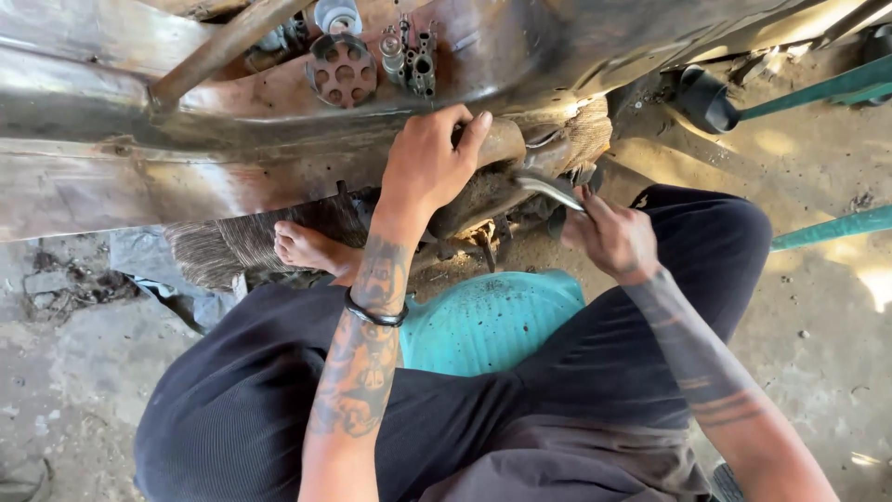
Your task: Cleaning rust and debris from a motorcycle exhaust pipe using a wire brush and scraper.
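My left hand [429, 160] grips a thick, dirty cylindrical part [497, 149] under the edge of a worn wooden bench [84, 121]. My right hand [609, 234] is closed on the handle of a curved metal tool [548, 189], whose tip reaches toward that part. A black band sits on my left wrist. I sit low on a teal plastic stool [488, 316], knees apart in dark trousers, with a bare foot [311, 249] tucked under the bench.
On the bench top lie a round perforated metal disc [342, 70], small machined metal parts [411, 54] and a long bar [218, 46]. Teal pipes [832, 228] cross the concrete floor at right, near a black funnel-shaped piece [706, 98]. A woven mat [228, 244] lies underneath.
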